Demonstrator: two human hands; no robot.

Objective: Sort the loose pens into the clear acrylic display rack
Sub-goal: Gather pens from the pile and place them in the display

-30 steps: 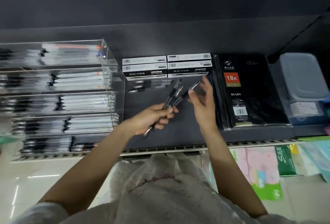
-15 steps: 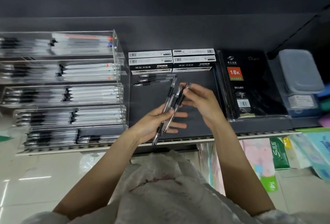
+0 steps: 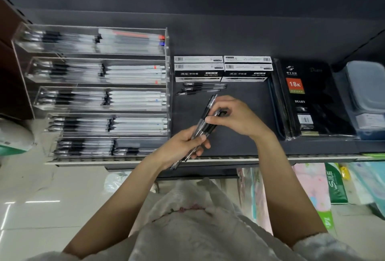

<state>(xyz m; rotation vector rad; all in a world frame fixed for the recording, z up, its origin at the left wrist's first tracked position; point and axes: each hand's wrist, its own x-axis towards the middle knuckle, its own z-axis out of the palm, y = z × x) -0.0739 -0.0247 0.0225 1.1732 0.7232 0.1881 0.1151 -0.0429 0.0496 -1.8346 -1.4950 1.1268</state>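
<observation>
My left hand [image 3: 183, 146] held a bunch of pens [image 3: 203, 127] over the shelf [image 3: 229, 144], and my right hand [image 3: 233, 118] pinched their top ends. Three loose pens [image 3: 200, 89] lay farther back, beside the clear rack [image 3: 100, 92].

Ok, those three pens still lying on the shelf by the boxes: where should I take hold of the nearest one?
Pinch the nearest pen mid-barrel from above. It lies flat, running left to right, with bare shelf in front; the other two lie close behind, so come from the front edge.
</observation>
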